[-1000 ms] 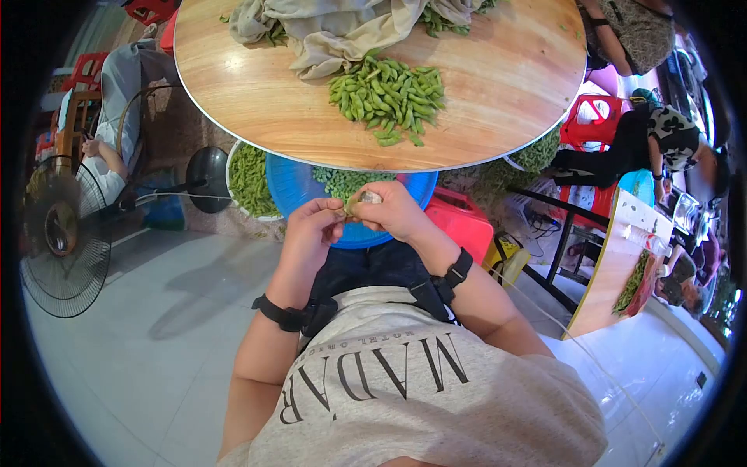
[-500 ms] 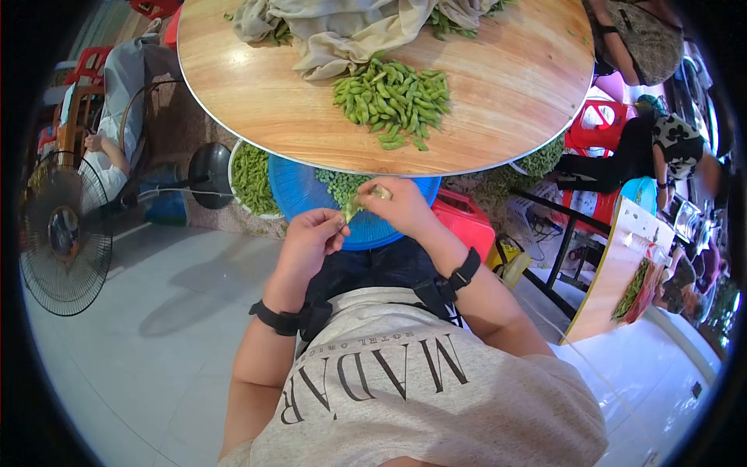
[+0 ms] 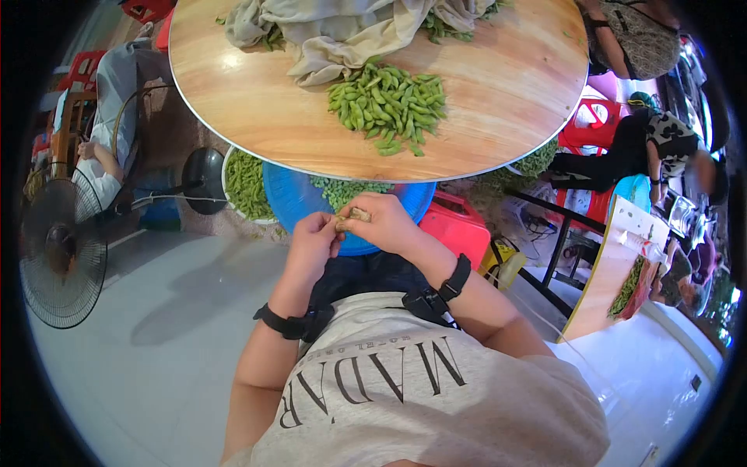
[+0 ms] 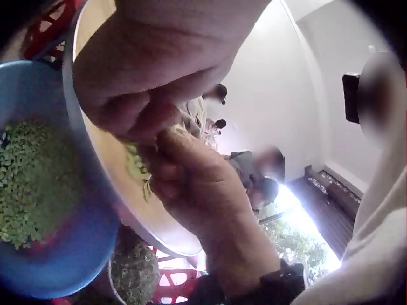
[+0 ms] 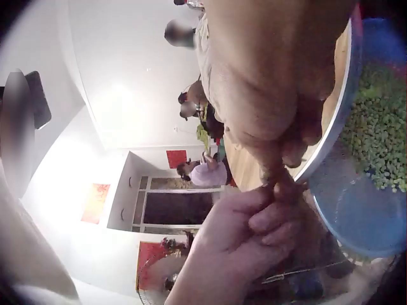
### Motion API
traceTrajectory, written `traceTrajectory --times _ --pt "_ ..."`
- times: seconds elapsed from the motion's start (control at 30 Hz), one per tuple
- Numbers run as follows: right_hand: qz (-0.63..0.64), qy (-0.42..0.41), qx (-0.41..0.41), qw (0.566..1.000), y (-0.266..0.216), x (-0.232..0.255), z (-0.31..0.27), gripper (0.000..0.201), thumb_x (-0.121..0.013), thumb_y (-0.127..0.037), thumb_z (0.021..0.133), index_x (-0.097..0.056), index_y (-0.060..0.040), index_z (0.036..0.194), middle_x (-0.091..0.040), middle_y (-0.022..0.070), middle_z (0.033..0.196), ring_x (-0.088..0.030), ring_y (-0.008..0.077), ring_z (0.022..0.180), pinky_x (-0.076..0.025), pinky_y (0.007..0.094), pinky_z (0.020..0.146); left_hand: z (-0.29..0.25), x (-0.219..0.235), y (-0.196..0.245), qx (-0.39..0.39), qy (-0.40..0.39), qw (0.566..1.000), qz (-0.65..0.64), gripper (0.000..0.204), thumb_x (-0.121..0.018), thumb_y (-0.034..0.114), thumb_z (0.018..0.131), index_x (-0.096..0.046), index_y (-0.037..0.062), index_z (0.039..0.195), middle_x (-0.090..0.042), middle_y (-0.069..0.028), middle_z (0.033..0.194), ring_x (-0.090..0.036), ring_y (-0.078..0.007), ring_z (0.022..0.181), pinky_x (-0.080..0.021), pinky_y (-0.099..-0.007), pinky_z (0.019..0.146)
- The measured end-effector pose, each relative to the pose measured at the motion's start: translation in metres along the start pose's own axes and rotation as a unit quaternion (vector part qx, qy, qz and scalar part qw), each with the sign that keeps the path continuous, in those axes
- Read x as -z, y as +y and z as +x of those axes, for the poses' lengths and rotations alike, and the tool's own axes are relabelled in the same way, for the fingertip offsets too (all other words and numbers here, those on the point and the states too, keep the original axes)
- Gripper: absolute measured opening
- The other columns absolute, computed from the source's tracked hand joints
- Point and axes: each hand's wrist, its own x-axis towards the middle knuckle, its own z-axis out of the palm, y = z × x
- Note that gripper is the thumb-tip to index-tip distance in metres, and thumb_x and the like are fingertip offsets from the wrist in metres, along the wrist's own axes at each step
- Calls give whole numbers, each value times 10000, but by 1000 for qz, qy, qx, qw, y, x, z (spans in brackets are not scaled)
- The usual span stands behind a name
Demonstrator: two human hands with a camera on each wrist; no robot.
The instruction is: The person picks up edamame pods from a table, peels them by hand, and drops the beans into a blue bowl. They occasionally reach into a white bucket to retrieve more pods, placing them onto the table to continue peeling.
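Observation:
Over the blue basin (image 3: pixel 278 191), both hands meet fingertip to fingertip. My left hand (image 3: pixel 310 243) pinches a green soybean pod (image 3: pixel 340 222) between thumb and fingers. The right hand (image 3: pixel 387 223) pinches the same pod from the other side, its thumb wearing a pale, wrinkled covering (image 3: pixel 359 214). Fingers hide most of the pod in both wrist views. Shelled green beans (image 4: pixel 28 184) lie in the basin below. On the round wooden table (image 3: pixel 249 117) just ahead, a heap of whole pods (image 3: pixel 389 101) sits beside a crumpled beige cloth (image 3: pixel 342 39).
Left of the basin stands a white-rimmed tub of green pods (image 3: pixel 247 183). A red plastic stool (image 3: pixel 455 229) is at its right. A standing fan (image 3: pixel 62 253) is at far left, and a tilted wooden board (image 3: pixel 615 268) at right. Other people sit around.
Half a second ago the hands were slightly apart with the pod showing between them; now they have come together and cover most of it. The head view has shifted slightly.

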Motion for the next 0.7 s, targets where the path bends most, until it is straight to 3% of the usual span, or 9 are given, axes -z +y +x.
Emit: traceTrajectory --times 0.1,0.2,0.3,0.33,0.4,0.5,0.6,0.7 --pt "82 -56 -160 982 -6 1 3 124 -632 -129 736 -617 -17 787 -591 72 682 -563 123 552 -442 242 505 0 6 1 19 -36 996 -85 135 -480 91 842 -535 11 748 -534 -37 612 -423 -71 428 -310 -194 383" --pt "189 -83 -244 948 7 5 6 129 -608 -127 755 -621 -21 828 -585 50 667 -553 87 523 -439 219 476 4 11 -5 -7 -32 998 -47 115 -490 85 835 -544 4 773 -537 -42 620 -426 -72 430 -316 -194 386" --pt "149 -15 -205 967 16 2 1 196 -603 -140 742 -612 -19 895 -602 92 689 -580 144 561 -453 260 507 5 33 -7 -41 68 994 78 96 -496 86 831 -551 6 836 -527 -21 626 -414 -63 430 -301 -183 380" --pt "51 37 -146 987 25 4 1 199 -605 -142 728 -603 -8 874 -595 129 691 -583 201 588 -458 298 536 10 46 -8 -42 97 991 79 99 -497 82 828 -553 5 855 -532 -25 630 -421 -63 432 -303 -181 379" --pt "-147 136 -23 979 42 14 5 209 -607 -146 701 -584 15 832 -581 204 696 -587 315 641 -469 373 593 21 78 -15 -42 154 984 81 117 -499 74 823 -559 2 893 -542 -33 638 -437 -62 436 -307 -178 378" --pt "-207 284 -91 932 49 45 28 229 -613 -166 677 -579 14 815 -571 235 721 -553 392 733 -455 422 657 42 120 -25 -49 238 965 101 166 -506 63 814 -560 -23 946 -577 -63 681 -481 -79 452 -352 -191 388" --pt "-293 241 -171 909 72 58 44 224 -620 -165 672 -568 16 793 -564 243 724 -549 401 730 -446 426 664 51 133 -21 -13 288 928 237 242 -514 50 805 -541 -47 1025 -605 -98 752 -521 -105 475 -405 -214 414" --pt "-193 290 -71 935 90 65 43 184 -613 -157 702 -549 6 760 -561 189 650 -551 310 585 -436 369 520 51 123 -18 -68 260 915 300 282 -534 52 797 -526 -60 1056 -609 -113 797 -543 -118 500 -442 -234 452"
